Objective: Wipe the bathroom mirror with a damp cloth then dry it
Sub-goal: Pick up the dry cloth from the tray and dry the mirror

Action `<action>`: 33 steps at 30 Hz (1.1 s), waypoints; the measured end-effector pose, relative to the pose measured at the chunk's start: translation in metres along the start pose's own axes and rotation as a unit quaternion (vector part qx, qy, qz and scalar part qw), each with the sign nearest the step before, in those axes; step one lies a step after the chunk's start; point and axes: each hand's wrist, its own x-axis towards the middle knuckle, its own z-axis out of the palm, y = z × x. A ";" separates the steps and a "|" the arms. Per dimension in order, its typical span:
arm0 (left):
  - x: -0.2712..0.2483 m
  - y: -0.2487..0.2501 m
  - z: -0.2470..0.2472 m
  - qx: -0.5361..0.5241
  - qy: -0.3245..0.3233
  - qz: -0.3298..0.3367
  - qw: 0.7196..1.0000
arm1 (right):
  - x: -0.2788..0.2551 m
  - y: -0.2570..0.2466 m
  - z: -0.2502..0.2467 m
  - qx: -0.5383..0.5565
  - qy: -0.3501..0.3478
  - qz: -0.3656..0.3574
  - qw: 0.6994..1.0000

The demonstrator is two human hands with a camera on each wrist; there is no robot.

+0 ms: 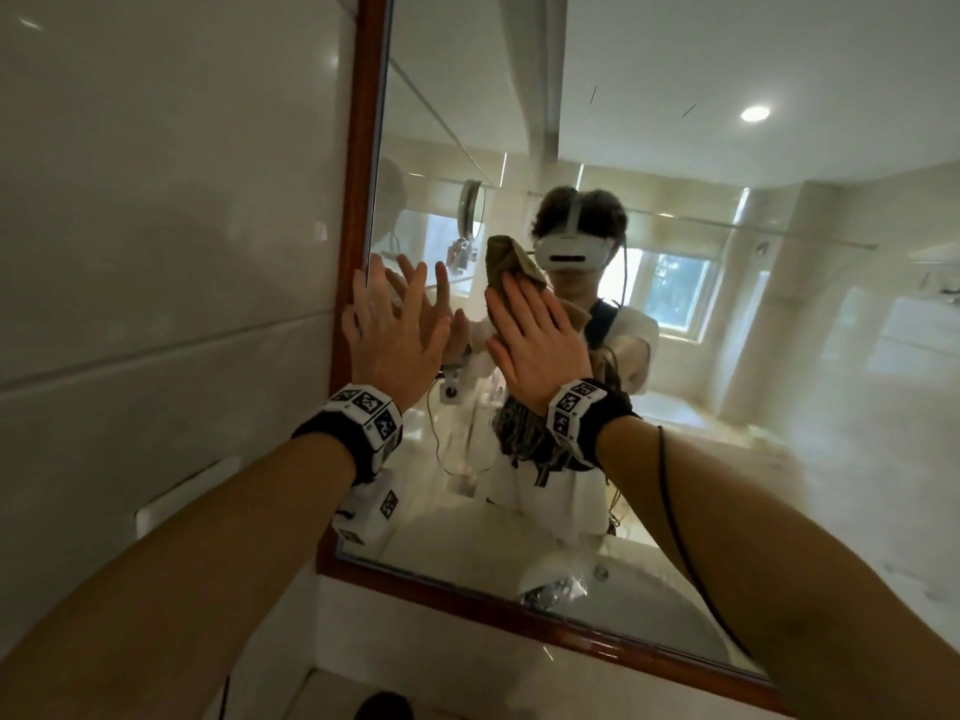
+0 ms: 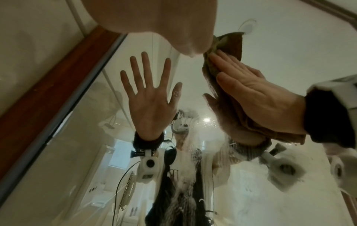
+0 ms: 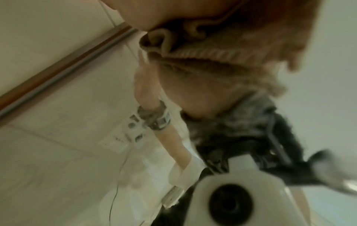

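A wood-framed bathroom mirror (image 1: 727, 356) hangs in front of me. My left hand (image 1: 395, 324) lies flat on the glass by the left frame edge (image 1: 363, 174), fingers spread and straight. To its right, my right hand (image 1: 535, 340) presses a brown cloth (image 1: 511, 259) flat against the glass, and the cloth sticks out above the fingertips. In the left wrist view the right hand (image 2: 257, 97) covers the cloth (image 2: 231, 45) on the mirror (image 2: 289, 53). The blurred right wrist view shows folds of the cloth (image 3: 222, 53) close up.
Beige wall tiles (image 1: 156, 252) run left of the mirror, with a white wall plate (image 1: 182, 491) low down. A black cable (image 1: 675, 511) runs along my right forearm. Wet streaks (image 2: 185, 122) mark the glass below the hands. A sink is reflected near the lower frame (image 1: 519, 621).
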 end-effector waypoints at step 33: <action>-0.013 -0.031 -0.017 0.030 0.006 0.038 0.999 | 0.002 -0.023 0.001 -0.017 -0.104 -0.066 0.992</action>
